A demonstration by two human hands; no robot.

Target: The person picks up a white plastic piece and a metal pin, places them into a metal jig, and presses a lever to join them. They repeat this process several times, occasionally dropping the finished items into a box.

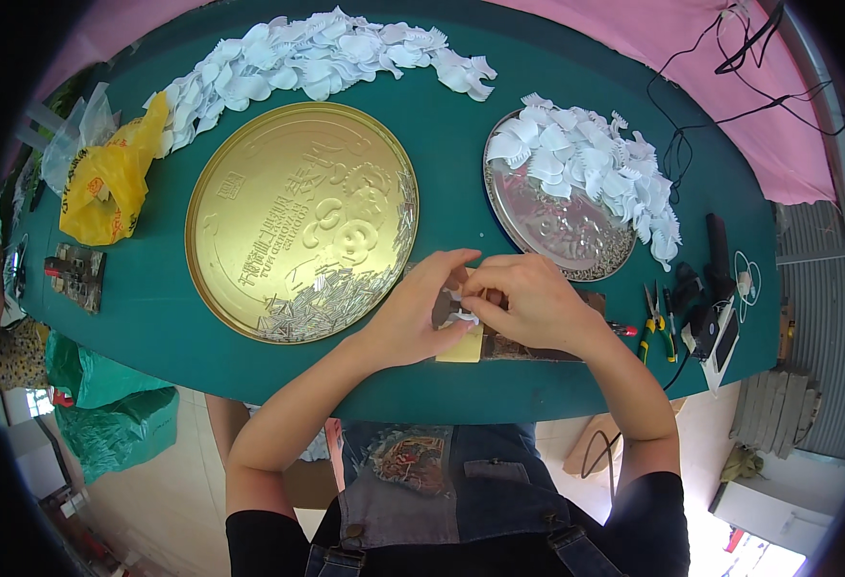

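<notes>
My left hand (pixel 408 313) curls round a small white plastic piece (pixel 465 317) near the table's front edge, thumb below and fingers above it. Beside it, my right hand (pixel 536 306) is closed in a pinch over the same spot; what its fingertips hold is too small to make out. Under both hands lies a dark brown board (pixel 528 352) with a pale yellow block (pixel 460 347) at its left end. A large round gold tray (pixel 249 216) stands left of my hands, with many thin metal pins (pixel 322 303) heaped along its lower right.
Many white scalloped pieces (pixel 298 60) lie along the far edge, more (pixel 596 159) on a round silver tray (pixel 576 236). Yellow-handled pliers (pixel 651 322), black cables (pixel 720 115) and a dark device (pixel 701 332) sit at right. A yellow bag (pixel 105 197) and small metal fixture (pixel 76 277) are at left.
</notes>
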